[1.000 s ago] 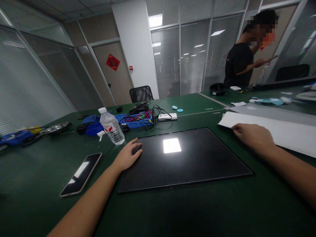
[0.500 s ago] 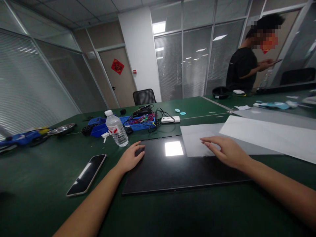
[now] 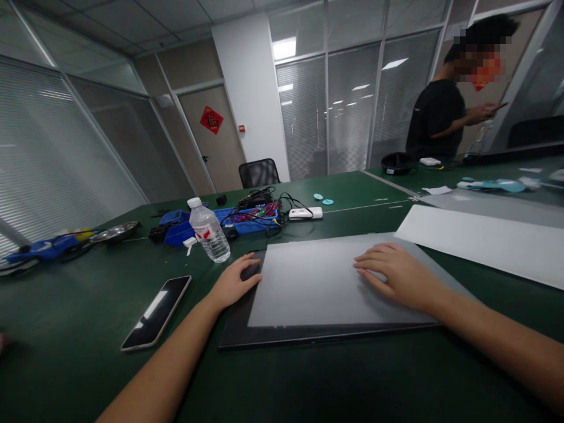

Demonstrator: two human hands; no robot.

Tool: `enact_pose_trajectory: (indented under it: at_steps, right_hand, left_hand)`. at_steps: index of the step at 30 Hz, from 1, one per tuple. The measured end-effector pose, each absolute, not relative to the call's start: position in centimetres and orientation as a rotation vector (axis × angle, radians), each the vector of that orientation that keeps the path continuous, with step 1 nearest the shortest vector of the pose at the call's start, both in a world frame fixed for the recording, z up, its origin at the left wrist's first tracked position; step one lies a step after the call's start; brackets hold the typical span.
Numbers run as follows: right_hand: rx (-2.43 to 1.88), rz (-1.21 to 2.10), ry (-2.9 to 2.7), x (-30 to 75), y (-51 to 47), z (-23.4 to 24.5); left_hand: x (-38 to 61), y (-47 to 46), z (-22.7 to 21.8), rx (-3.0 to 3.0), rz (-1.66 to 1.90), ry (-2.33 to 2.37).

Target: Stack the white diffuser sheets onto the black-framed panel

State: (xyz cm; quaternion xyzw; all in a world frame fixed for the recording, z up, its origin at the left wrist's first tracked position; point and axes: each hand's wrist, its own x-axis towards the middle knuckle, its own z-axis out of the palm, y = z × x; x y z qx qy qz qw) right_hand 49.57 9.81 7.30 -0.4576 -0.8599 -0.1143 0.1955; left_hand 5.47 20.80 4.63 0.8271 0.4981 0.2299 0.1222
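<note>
A flat, glossy black panel (image 3: 238,330), like a screen, lies on the green table. Most of it is covered by a greyish translucent sheet (image 3: 304,288), set a little askew and reaching past the panel at the back and right. My left hand (image 3: 235,281) rests at the panel's left edge, fingers apart, its thumb close to the sheet's left edge. On the right half of the sheet lies my right hand (image 3: 394,273), palm down with fingers stretched out. Whether its palm presses on the sheet I cannot tell.
A phone (image 3: 156,314) lies left of my left arm. Behind my left hand stands a water bottle (image 3: 210,232). Farther back are a blue tray (image 3: 247,220) of wires and a white device (image 3: 305,213). White sheets (image 3: 480,241) lie at right. A person (image 3: 436,114) stands beyond the table.
The translucent sheet has moved left and towards me and now covers most of the black panel. My right hand has shifted slightly left and flattened. My left hand has barely moved.
</note>
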Motion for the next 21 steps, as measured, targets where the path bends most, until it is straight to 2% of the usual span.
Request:
enact_pose_trajectory:
  at_steps: [4, 13, 21]
  right_hand:
    - [-1.552, -0.380, -2.362, 52.6, 10.7, 7.0]
    - [-1.504, 0.043, -2.358, 54.2, 11.5, 5.6]
    - [-1.717, -0.354, -2.005, 65.0, 14.0, 4.5]
  left_hand:
    - [5.3, 21.0, 4.4, 2.388, 0.693, 1.424]
    - [4.6, 21.3, 4.1, 2.362, 0.712, 1.350]
    - [4.2, 22.0, 3.3, 2.321, 0.727, 1.346]
